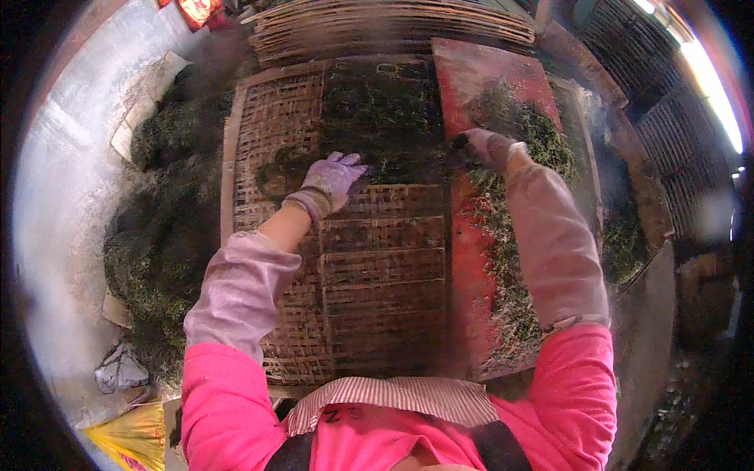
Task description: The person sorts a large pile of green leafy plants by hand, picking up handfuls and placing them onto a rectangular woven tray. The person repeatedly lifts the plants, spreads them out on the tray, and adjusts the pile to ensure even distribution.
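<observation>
A woven bamboo tray (383, 277) in a wooden frame lies in front of me. Dark green plant material (377, 106) covers its far middle part in a rectangular layer. My left hand (333, 179), in a pale purple glove, rests palm down at the near left edge of that layer, fingers spread. My right hand (486, 147), in a pale glove, is at the layer's right side, over a red board (465, 235); its fingers are curled by a dark clump, and whether it grips the clump is unclear. Loose green strands (512, 265) lie along the board.
Large heaps of dark plant material (159, 235) stand at the left. Stacked bamboo trays (394, 26) are at the far edge, with slatted racks (671, 153) at the right. More plant material (621, 235) lies beyond the board. A yellow bag (132, 435) sits at the lower left.
</observation>
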The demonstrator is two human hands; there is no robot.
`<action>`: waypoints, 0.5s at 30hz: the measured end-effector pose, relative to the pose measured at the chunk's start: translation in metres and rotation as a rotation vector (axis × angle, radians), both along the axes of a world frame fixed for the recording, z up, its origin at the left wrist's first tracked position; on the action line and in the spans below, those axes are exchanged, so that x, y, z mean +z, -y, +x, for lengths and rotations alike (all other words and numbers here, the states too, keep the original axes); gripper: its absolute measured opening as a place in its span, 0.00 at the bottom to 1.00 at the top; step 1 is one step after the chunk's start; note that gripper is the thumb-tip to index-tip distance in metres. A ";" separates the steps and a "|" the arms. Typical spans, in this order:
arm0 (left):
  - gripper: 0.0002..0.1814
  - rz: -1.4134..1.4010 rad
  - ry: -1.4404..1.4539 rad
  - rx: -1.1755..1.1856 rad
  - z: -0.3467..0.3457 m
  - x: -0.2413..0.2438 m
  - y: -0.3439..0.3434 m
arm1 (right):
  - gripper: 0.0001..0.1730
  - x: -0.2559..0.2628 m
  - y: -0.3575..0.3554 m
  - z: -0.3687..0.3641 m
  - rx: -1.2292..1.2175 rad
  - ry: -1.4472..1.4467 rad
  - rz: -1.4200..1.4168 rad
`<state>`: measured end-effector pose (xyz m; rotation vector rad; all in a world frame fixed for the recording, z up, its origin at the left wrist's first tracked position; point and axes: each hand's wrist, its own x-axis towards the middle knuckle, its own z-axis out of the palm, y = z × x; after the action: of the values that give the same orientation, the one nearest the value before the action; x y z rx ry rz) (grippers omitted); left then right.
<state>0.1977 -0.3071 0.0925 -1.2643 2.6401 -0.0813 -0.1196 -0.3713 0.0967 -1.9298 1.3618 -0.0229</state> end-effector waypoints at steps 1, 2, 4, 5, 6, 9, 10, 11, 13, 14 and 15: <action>0.33 -0.006 -0.056 0.025 -0.004 0.003 0.001 | 0.23 0.013 -0.007 -0.012 -0.013 -0.051 -0.048; 0.31 -0.012 -0.113 0.052 -0.009 0.007 0.001 | 0.21 0.023 -0.012 -0.017 -0.017 -0.171 -0.162; 0.23 -0.064 -0.219 0.113 -0.020 0.000 0.011 | 0.18 0.042 -0.026 0.006 -0.057 -0.529 -0.413; 0.21 -0.106 -0.261 0.128 -0.025 -0.010 0.012 | 0.21 0.045 -0.031 0.036 -0.059 -0.533 -0.518; 0.19 -0.154 -0.295 0.154 -0.024 -0.018 0.012 | 0.21 0.051 -0.046 0.083 -0.166 -0.456 -0.482; 0.17 -0.211 -0.355 0.135 -0.024 -0.017 0.013 | 0.18 0.013 -0.059 0.139 -0.020 -0.206 -0.619; 0.17 -0.216 -0.354 0.135 -0.009 -0.016 0.011 | 0.18 0.009 -0.062 0.139 0.011 -0.315 -0.648; 0.16 -0.220 -0.353 0.136 0.005 -0.015 0.011 | 0.17 0.006 -0.063 0.135 0.043 -0.424 -0.675; 0.17 -0.178 -0.235 0.214 0.026 -0.003 0.007 | 0.10 0.006 -0.065 0.114 0.003 -0.616 -0.644; 0.18 -0.106 -0.151 0.243 0.024 0.005 0.007 | 0.10 0.006 -0.066 0.102 0.025 -0.650 -0.641; 0.20 -0.038 -0.070 0.271 0.017 0.017 0.006 | 0.10 0.010 -0.066 0.096 0.047 -0.686 -0.643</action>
<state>0.2151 -0.3126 0.1092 -1.6529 2.5062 -0.0450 -0.0238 -0.3050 0.1072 -2.6555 1.9131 0.2804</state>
